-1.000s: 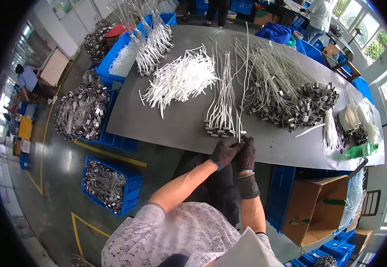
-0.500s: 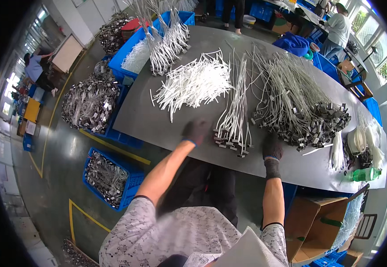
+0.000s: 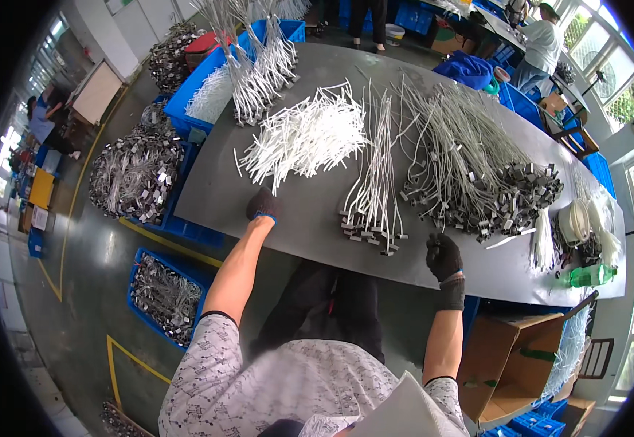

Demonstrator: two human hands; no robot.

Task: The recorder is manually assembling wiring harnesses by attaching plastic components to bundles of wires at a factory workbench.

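Observation:
My left hand (image 3: 261,205), in a dark glove, is over the table just below the near edge of a loose pile of short white tubes (image 3: 306,135); its fingers are too dark and foreshortened to make out. Near the table's front edge, my right hand (image 3: 444,256), also gloved, has its fingers curled in, and whatever they may hold is hidden. Between the hands lies a small bundle of white cables (image 3: 379,171) with dark connectors toward me. A larger heap of cables (image 3: 463,146) spreads beyond my right hand, its dark connectors clustered at the near right end.
Blue crates (image 3: 178,109) with upright cable bundles stand at the table's left. Another crate of cables (image 3: 164,297) is on the floor. A green bottle (image 3: 590,275) lies at the table's right end, above an open cardboard box (image 3: 510,364). Other people are in the background.
My left hand has moved left, away from the small cable bundle to below the white tubes. My right hand has drawn back slightly from the large heap, its fingers now curled.

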